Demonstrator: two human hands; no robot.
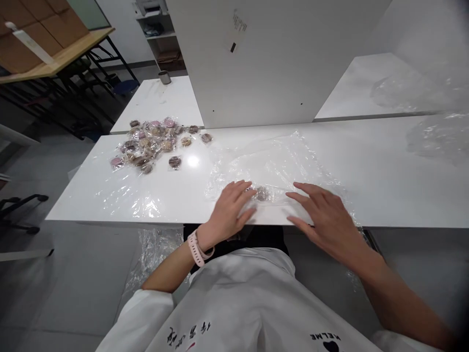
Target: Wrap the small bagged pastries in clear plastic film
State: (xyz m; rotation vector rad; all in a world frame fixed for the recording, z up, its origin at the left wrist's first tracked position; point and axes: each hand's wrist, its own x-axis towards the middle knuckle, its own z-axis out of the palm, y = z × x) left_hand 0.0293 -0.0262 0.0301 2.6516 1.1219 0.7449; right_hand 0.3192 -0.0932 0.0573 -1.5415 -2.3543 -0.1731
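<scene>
A clear plastic sheet (273, 159) lies spread on the white table in front of me. Near its close edge a small brown round piece (261, 194), like a wrapped cookie, shows under or within the film. My left hand (232, 203) is just left of it, fingers stretched over the sheet and thumb apart. Part of another dark piece may be behind those fingertips; I cannot tell. On the right, my right hand (320, 215) hovers at the sheet with fingers spread. Whether either hand touches the film is unclear.
Several individually wrapped brown, tan and pink round pieces (146, 144) are heaped at the table's left. A tall white panel (267, 63) stands along the back edge. More clear film (157, 254) hangs below the front edge. A metal cup (164, 77) sits farther back.
</scene>
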